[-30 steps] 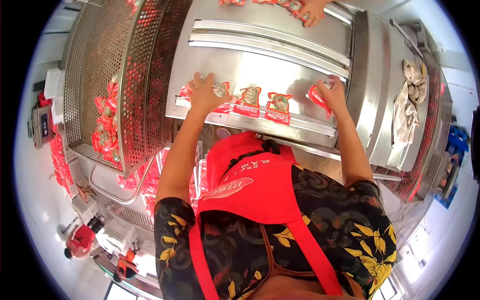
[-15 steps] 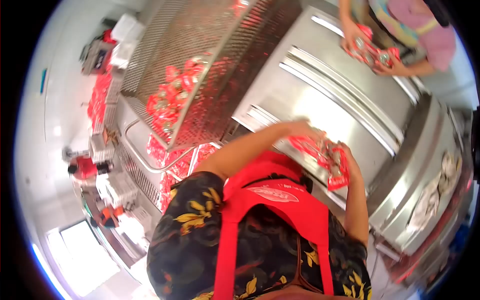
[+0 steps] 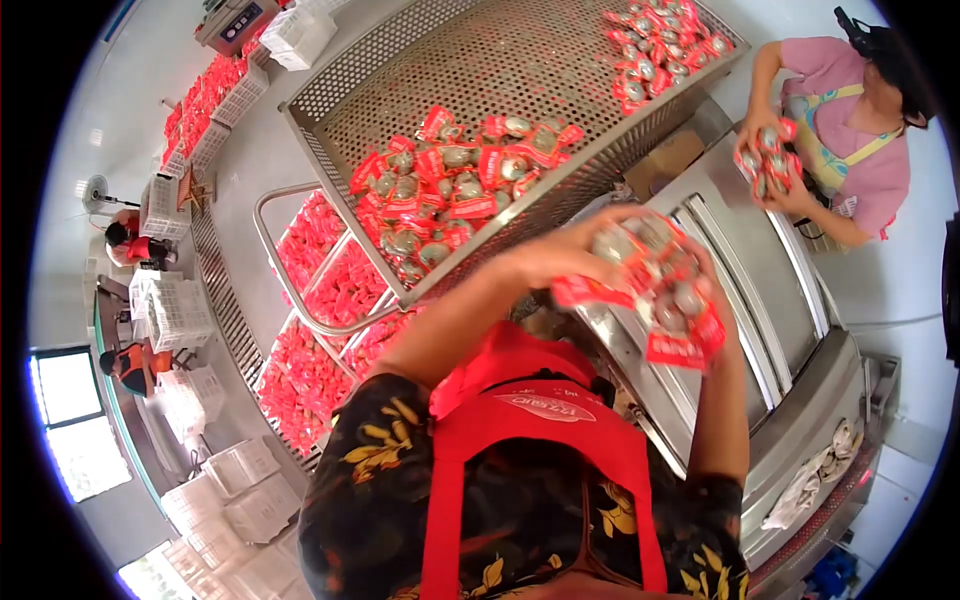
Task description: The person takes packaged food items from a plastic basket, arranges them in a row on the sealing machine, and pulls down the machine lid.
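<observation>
Several red-and-clear packets (image 3: 672,285) are bunched between my hands, raised over the near edge of the steel machine (image 3: 735,170). My left hand (image 3: 575,255) grips the bunch from the left side, fingers wrapped over it. On the right side my right hand (image 3: 712,285) holds the same bunch, its fingers mostly hidden behind the packets. Just left of and beyond my hands stands a perforated metal tray (image 3: 400,75), with a pile of similar packets (image 3: 460,180) at its near end and another pile (image 3: 665,50) at its far right.
Across the machine a co-worker (image 3: 850,130) holds packets in both hands. Crates of red packets (image 3: 320,370) stand below the tray, beside a curved metal handle (image 3: 262,235). White crates (image 3: 175,310) and two people are at the far left. A cloth (image 3: 815,480) lies at the right.
The packets lying in a row on the machine were gathered between my hands and lifted. My view has turned toward the tray, and both hands with the bunch are now nearer to it.
</observation>
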`<state>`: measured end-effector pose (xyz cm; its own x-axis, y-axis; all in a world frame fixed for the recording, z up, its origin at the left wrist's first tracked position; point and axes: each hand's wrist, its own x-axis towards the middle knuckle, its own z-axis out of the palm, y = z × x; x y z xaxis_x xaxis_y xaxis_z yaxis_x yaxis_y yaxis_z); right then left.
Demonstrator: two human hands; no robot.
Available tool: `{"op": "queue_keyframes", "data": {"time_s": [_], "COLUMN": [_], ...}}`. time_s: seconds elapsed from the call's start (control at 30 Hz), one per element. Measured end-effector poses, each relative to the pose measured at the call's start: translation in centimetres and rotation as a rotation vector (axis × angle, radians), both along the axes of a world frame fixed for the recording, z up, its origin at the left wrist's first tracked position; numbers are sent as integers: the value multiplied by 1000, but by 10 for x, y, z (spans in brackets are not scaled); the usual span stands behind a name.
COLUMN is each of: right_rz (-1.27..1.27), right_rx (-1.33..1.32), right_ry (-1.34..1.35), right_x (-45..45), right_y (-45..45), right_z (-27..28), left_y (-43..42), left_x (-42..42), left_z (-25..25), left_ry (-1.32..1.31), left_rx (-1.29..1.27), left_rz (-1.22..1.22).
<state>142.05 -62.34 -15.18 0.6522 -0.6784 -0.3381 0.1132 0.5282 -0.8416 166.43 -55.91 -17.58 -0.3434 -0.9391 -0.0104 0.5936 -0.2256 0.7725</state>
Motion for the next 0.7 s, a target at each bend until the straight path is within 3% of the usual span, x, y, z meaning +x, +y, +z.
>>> {"op": "queue_keyframes", "data": {"time_s": [0.07, 0.13, 0.2, 0.23, 0.27, 0.33, 0.37, 0.43, 0.47, 0.5, 0.53, 0.57, 0.6, 0.63, 0.67, 0.7], "right_rz": [170, 303, 361, 411, 426, 400, 393, 617, 606, 780, 960, 899, 768, 708, 630, 479], "right_rx": [-49, 61, 22, -155, -618, -958, -953, -1035, -1020, -1136, -1234, -1276, -1354, -1384, -1391, -1438], "right_ry": [-47, -147, -20, 106, 260, 714, 726, 1199, 1214, 1307, 1402, 1343, 1310, 1313, 1011, 903], "right_x": [90, 170, 245, 273, 297, 321, 329, 340, 341, 337, 331, 324, 316, 312, 301, 289], "right_y": [-9, -10, -12, -17, -22, -9, -4, 6, 14, 24, 29, 32, 36, 42, 31, 35], "right_z": [9, 7, -12, -33, -71, -99, -102, -105, -105, -103, -103, -116, -121, -92, -118, -105], "left_y": [28, 55, 82, 95, 106, 120, 123, 118, 114, 107, 99, 91, 83, 74, 66, 58], "left_x": [78, 142, 203, 222, 237, 266, 275, 274, 273, 272, 270, 270, 276, 282, 289, 272], "left_z": [14, 20, -1, -4, -8, -48, -69, -89, -96, -97, -83, -67, -80, -94, -129, -106], "left_ry": [-115, 2, -138, -198, -260, -369, -487, -587, -690, -845, -835, -776, -911, -1038, -1312, -1448], "left_rx": [30, 77, 57, 90, 120, 240, 359, 342, 320, 231, 212, 244, 122, -11, -338, -205], "left_rz": [152, 313, 517, 559, 597, 573, 561, 491, 423, 367, 328, 154, 53, -35, -11, 31]}}
